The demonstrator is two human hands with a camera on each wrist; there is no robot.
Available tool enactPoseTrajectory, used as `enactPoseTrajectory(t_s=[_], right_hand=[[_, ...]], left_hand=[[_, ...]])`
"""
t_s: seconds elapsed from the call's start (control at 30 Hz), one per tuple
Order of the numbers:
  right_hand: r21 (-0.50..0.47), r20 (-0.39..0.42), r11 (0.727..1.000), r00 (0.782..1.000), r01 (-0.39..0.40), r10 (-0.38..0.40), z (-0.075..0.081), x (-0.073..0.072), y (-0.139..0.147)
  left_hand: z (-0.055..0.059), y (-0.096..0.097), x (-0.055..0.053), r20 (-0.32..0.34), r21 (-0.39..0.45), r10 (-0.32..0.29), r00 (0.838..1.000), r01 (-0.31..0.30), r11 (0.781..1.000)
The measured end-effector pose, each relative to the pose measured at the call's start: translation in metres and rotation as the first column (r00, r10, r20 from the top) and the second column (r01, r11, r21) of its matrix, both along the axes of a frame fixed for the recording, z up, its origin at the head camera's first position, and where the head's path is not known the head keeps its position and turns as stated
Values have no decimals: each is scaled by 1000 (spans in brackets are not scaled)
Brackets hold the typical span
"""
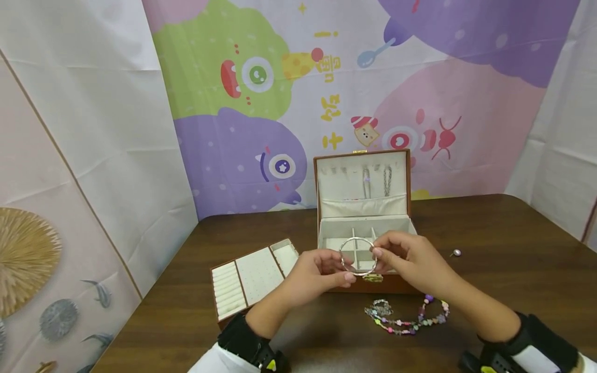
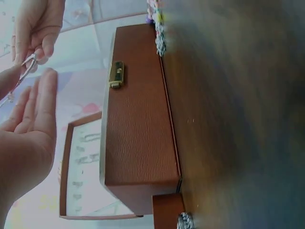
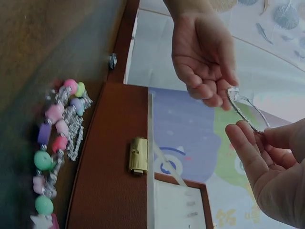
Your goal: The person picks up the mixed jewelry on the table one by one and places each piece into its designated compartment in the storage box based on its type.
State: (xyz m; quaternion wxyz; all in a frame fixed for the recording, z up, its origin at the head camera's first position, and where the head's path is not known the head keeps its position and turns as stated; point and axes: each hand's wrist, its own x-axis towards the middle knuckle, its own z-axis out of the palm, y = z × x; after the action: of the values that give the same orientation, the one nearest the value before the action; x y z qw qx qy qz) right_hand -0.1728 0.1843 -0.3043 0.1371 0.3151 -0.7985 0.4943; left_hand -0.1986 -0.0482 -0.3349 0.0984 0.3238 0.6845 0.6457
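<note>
A thin silver bangle [image 1: 358,238] is held up between both hands in front of the open jewelry box [image 1: 392,285]. The left hand [image 1: 317,272] has its thumb and fingers at the bangle's left side; in the right wrist view, that thumb rests against the bangle [image 3: 240,112] with the fingers behind. On the opposite side the right hand [image 1: 412,261] pinches the rim between thumb and fingertips. The box has a brown outside, a gold clasp [image 2: 116,75] and pale compartments. Below the right hand lie a colourful beaded necklace [image 1: 396,330] and a silver chain [image 1: 382,306].
Left of the box sits a removable tray [image 1: 260,282] with ring rolls and a flat panel. Necklaces hang inside the raised lid [image 1: 342,186]. A small pearl-like earring [image 1: 456,253] lies to the right on the dark wooden table [image 1: 513,259]. A cartoon cloth hangs behind.
</note>
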Motion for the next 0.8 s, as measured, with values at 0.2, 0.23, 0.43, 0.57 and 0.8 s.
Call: enactPoseTrajectory(t_s=[0.2, 0.23, 0.43, 0.57, 0.8], right_hand=[[-57, 68, 997, 996, -57, 61, -2, -1, 0], [-52, 67, 997, 996, -62, 66, -2, -2, 0], [17, 50, 1000, 998, -27, 26, -2, -7, 4], [41, 55, 997, 996, 69, -72, 1, -14, 15], [156, 47, 938, 946, 311, -321, -5, -39, 54]], left_hand=[[3, -1, 0, 76, 106, 44, 996, -52, 993], [3, -1, 0, 74, 109, 66, 995, -74, 991], [9, -5, -3, 39, 120, 194, 980, -197, 973], [13, -9, -7, 20, 85, 253, 967, -254, 963], [19, -15, -20, -36, -33, 311, 950, -312, 949]])
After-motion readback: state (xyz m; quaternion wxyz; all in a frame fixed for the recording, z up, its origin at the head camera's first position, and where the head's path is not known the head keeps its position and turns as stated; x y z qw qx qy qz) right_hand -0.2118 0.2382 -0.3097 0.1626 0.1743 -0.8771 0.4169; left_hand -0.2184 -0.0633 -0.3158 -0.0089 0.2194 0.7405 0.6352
